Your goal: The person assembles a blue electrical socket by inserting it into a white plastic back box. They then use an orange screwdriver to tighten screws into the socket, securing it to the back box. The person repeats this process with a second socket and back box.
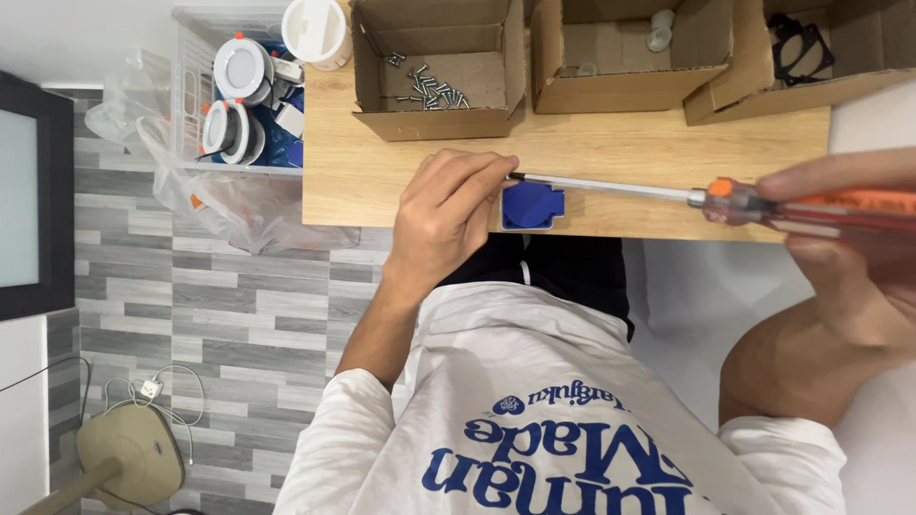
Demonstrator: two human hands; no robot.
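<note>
I see left hand (441, 215) fingers pinching screwdriver (706, 197) tip over blue part (532, 206) | right hand (844, 243) fingers gripping handle | screw box (434, 62) behind on surface (611, 148)

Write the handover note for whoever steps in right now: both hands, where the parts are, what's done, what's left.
Left hand: fingertips pinching the tip of the screwdriver beside the blue square part at the table edge.
Right hand: gripping the orange handle.
Parts: loose screws in the left cardboard box; small white pieces in the middle box; black frames in the right box.
Done: blue part is on the table, driver in hand.
Left: whether a screw is on the tip or in the part is hidden by the fingers; check that first.
</note>
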